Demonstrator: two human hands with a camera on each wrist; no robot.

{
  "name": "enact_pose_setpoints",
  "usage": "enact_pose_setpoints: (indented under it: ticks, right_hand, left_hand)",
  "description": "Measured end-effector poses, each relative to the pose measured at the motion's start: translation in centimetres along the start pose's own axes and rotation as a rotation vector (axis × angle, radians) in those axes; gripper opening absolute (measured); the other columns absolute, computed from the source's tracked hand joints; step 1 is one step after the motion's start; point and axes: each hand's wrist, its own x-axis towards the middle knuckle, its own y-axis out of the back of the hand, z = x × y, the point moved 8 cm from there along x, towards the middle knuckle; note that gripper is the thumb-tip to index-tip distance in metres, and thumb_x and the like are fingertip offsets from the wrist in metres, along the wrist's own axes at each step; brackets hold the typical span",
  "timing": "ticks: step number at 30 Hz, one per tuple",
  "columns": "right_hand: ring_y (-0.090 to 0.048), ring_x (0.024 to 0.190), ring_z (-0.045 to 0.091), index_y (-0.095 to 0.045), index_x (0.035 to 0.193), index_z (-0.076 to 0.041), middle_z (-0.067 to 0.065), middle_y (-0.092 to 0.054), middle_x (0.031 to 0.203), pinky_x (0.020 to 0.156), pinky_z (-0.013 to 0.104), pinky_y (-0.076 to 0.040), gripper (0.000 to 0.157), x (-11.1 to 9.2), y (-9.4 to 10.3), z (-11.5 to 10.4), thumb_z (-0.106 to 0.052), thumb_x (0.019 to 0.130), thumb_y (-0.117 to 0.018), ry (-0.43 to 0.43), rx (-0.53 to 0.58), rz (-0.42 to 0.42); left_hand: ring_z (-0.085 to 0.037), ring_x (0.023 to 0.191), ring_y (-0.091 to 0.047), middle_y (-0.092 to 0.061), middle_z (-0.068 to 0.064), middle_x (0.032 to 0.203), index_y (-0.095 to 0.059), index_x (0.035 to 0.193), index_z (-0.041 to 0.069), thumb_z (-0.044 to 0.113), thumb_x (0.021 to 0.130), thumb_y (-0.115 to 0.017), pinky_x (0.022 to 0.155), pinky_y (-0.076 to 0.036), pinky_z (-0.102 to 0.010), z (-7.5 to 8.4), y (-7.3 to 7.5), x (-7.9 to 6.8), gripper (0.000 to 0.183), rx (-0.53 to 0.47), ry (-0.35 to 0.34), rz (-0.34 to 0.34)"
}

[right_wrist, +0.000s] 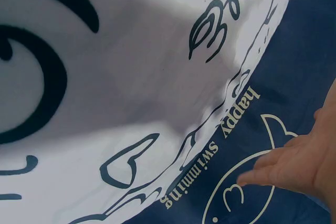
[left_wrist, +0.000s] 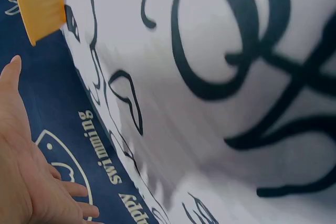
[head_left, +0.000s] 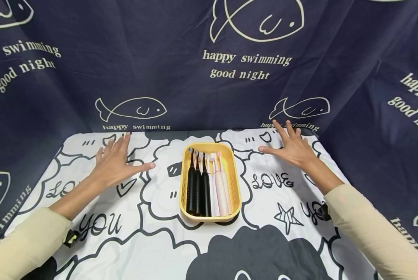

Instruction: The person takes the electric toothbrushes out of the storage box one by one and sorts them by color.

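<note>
A yellow basket [head_left: 237,190] stands in the middle of the table, with several electric toothbrushes lying side by side in it. The black toothbrushes [head_left: 197,190] fill its left half; pink and white ones, such as the pink toothbrush [head_left: 221,192], lie to the right. All their brush heads point to the far end. My left hand [head_left: 114,165] is spread above the cloth left of the basket, holding nothing. On the other side my right hand [head_left: 293,147] is spread too, its thumb toward the basket. In the left wrist view the basket's side [left_wrist: 42,3] shows at the top corner.
A white cloth [head_left: 160,249] with black cartoon outlines and lettering covers the table. Dark blue fabric [head_left: 181,85] printed with fish and words hangs behind it and at both sides.
</note>
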Motion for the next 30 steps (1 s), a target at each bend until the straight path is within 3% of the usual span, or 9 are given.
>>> enact_pose_setpoints:
  ticks: [4, 11, 21, 27, 30]
  right_hand:
    - [-0.004, 0.168, 0.068, 0.013, 0.179, -0.047, 0.018, 0.018, 0.189, 0.118, 0.093, -0.027, 0.124, -0.1, -0.3, 0.0, -0.096, 0.091, -0.059, -0.014, 0.019, -0.026]
    - [-0.027, 0.163, 0.068, 0.011, 0.180, -0.045, 0.023, 0.004, 0.190, 0.121, 0.090, -0.026, 0.123, -0.5, 0.0, -0.5, -0.094, 0.093, -0.060, 0.001, 0.040, -0.007]
    - [-0.029, 0.166, 0.061, 0.008, 0.179, -0.050, 0.027, -0.018, 0.187, 0.120, 0.090, -0.028, 0.124, -0.9, 0.0, -1.3, -0.098, 0.088, -0.062, -0.034, 0.126, 0.027]
    - [-0.047, 0.156, 0.059, 0.006, 0.182, -0.042, 0.029, -0.034, 0.181, 0.119, 0.085, -0.036, 0.123, -1.1, -0.5, -1.7, -0.095, 0.093, -0.060, -0.049, 0.196, -0.006]
    - [-0.049, 0.156, 0.056, 0.001, 0.184, -0.036, 0.027, -0.040, 0.179, 0.122, 0.081, -0.036, 0.122, -1.2, -0.9, -1.9, -0.093, 0.095, -0.060, -0.046, 0.238, -0.020]
  left_hand:
    - [-0.064, 0.170, -0.007, -0.016, -0.032, 0.186, 0.004, 0.182, 0.009, 0.093, 0.088, -0.067, 0.132, -0.004, -0.083, 1.0, -0.4, -0.5, 0.145, -0.027, -0.027, -0.008]
    - [-0.063, 0.170, -0.010, -0.019, -0.033, 0.185, 0.000, 0.182, 0.006, 0.094, 0.088, -0.067, 0.132, -0.009, -0.082, 2.7, -1.1, -1.4, 0.145, -0.066, -0.037, -0.035]
    - [-0.054, 0.171, -0.024, -0.027, -0.032, 0.183, -0.007, 0.182, 0.005, 0.089, 0.089, -0.072, 0.132, -0.018, -0.080, 4.8, -2.5, -2.5, 0.142, -0.133, -0.070, -0.040]
    - [-0.056, 0.173, -0.015, -0.021, -0.031, 0.185, -0.008, 0.182, 0.004, 0.091, 0.087, -0.072, 0.134, -0.014, -0.079, 5.9, -3.2, -3.4, 0.144, -0.132, -0.068, -0.070]
    - [-0.056, 0.173, -0.016, -0.022, -0.031, 0.185, -0.007, 0.182, 0.005, 0.092, 0.087, -0.072, 0.135, -0.014, -0.078, 6.3, -3.5, -3.9, 0.145, -0.140, -0.072, -0.080]
